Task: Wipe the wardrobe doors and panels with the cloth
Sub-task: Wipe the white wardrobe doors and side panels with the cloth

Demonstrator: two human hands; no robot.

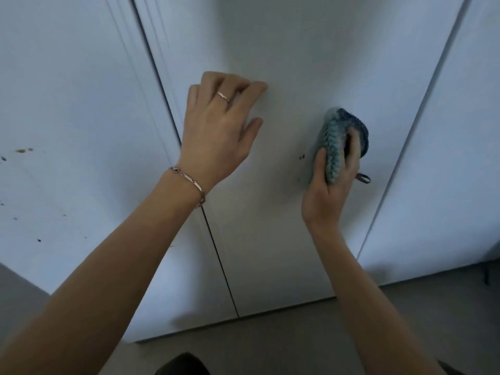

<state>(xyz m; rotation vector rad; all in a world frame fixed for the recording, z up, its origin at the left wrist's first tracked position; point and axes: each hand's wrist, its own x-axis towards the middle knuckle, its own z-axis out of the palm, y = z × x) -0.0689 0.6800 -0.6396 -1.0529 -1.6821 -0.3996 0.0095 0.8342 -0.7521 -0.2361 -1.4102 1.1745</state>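
Observation:
White wardrobe doors fill the view; the middle door point(284, 63) stands between two dark vertical gaps. My right hand point(328, 185) grips a folded blue-green knitted cloth point(338, 142) and holds it against the middle door, right of centre. A small ribbon loop point(362, 178) hangs from the cloth. My left hand point(219, 128), with a ring and a bracelet, rests its bent fingertips on the same door near its left gap. The left door point(67, 131) carries small dark and yellowish specks point(24, 150).
Two tiny dark marks point(302, 157) sit on the middle door just left of the cloth. The right door point(446, 158) is plain. Grey floor point(270, 339) runs along the doors' bottom edge, and a dark shape point(181, 365) shows at the bottom of the view.

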